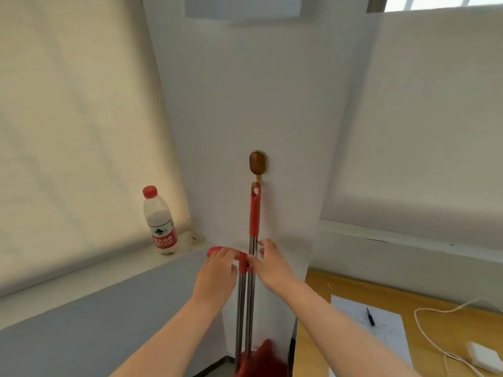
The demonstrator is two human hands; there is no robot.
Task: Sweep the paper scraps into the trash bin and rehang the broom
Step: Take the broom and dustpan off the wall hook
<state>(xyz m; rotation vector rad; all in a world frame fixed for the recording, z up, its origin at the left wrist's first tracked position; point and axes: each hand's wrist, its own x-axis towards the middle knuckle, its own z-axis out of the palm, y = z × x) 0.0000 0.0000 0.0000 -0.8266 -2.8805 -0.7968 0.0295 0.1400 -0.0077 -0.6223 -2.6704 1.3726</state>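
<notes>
The broom (pixel 255 210) has a red grip and a steel shaft, and it hangs upright on a brown wall hook (pixel 257 163). Its red bristles (pixel 265 355) show at the bottom. Beside it stands a second steel pole, the dustpan handle (pixel 241 295), with a red top grip (pixel 217 251). My left hand (pixel 216 273) is closed over that red grip. My right hand (pixel 269 263) touches the broom shaft just below its red grip, fingers curled at it. No paper scraps or trash bin are in view.
A water bottle (pixel 160 221) with a red cap stands on the window sill at the left. A wooden desk (pixel 313 346) at the lower right holds a paper sheet (pixel 386 330), a pen (pixel 370 317) and a white charger with cable (pixel 483 356).
</notes>
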